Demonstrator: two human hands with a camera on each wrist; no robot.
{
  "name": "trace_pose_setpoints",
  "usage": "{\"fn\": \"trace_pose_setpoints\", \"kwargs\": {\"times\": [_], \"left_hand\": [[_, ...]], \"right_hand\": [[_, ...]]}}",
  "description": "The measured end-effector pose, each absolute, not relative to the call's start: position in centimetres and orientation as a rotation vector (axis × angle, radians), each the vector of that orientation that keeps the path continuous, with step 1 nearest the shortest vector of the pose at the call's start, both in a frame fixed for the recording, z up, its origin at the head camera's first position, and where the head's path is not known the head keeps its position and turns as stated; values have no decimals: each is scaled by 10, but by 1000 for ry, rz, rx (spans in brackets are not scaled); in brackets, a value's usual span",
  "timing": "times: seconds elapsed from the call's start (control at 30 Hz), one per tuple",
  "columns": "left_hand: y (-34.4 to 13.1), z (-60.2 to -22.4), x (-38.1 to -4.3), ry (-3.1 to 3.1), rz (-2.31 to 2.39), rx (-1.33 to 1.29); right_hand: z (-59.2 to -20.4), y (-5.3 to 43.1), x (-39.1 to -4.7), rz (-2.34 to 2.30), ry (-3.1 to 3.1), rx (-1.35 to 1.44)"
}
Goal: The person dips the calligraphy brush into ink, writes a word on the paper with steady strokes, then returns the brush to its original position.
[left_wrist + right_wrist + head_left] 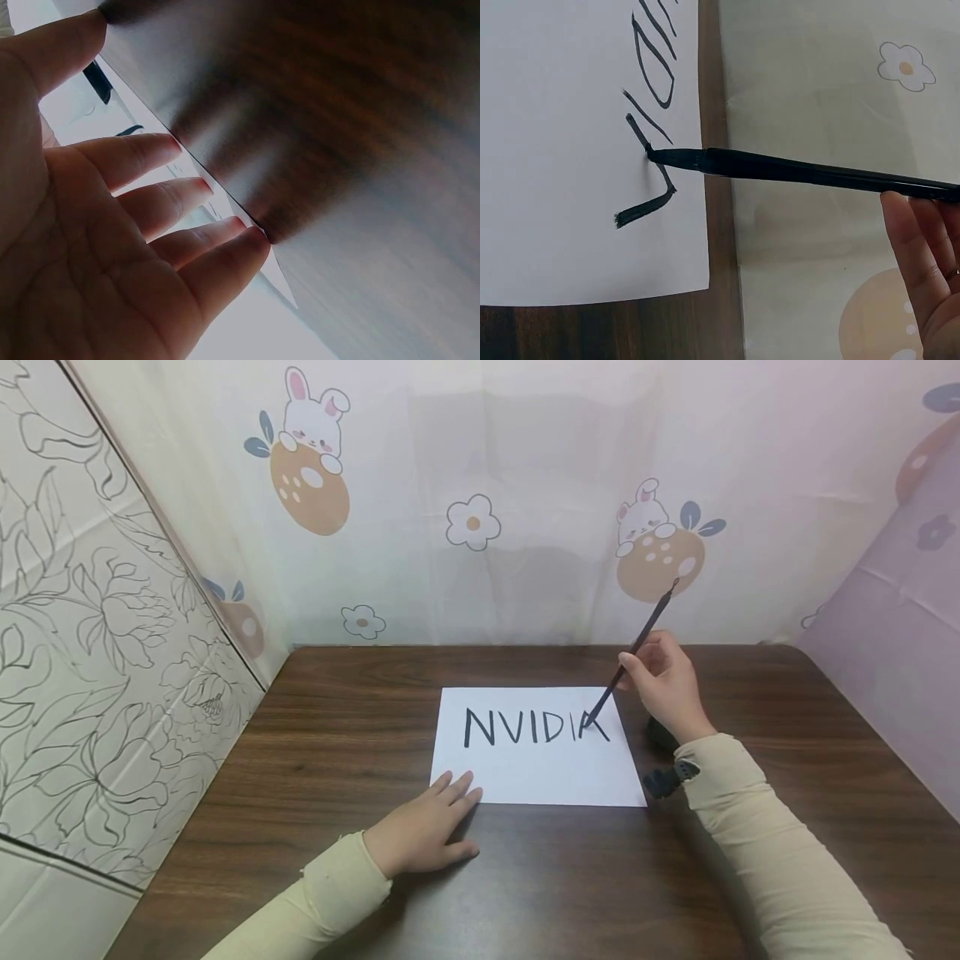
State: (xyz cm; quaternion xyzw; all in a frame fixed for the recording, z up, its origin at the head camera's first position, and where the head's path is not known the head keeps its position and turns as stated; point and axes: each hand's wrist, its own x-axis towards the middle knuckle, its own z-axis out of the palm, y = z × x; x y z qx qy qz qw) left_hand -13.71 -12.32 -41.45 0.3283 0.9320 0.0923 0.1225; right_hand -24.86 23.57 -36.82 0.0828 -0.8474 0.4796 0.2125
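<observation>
My right hand [667, 681] pinches a dark, slim brush [637, 639] well up its handle, which slants up and to the right. In the right wrist view the bristle tip of the brush [676, 159] is on the left stroke of the letter A. That letter ends the word NVIDIA, written in black on a white sheet of paper [540, 777]. My left hand [420, 827] lies with its fingers spread and extended, the fingertips on the lower left corner of the sheet and the thumb out over the table.
The sheet lies on a brown wood-grain table [322, 727]. Behind it hangs a pale curtain [540, 577] with rabbits and flowers. A floral panel [112, 610] stands along the left. Beneath my right wrist a dark object [660, 735] sits at the paper's right side.
</observation>
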Motion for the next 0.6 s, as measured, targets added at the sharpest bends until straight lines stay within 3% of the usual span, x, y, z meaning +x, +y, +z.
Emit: {"fn": "trace_pose_setpoints", "kwargs": {"times": [0.6], "left_hand": [[-125, -416, -138, 2729, 270, 974]], "right_hand": [[-366, 241, -247, 1262, -2398, 234]]}}
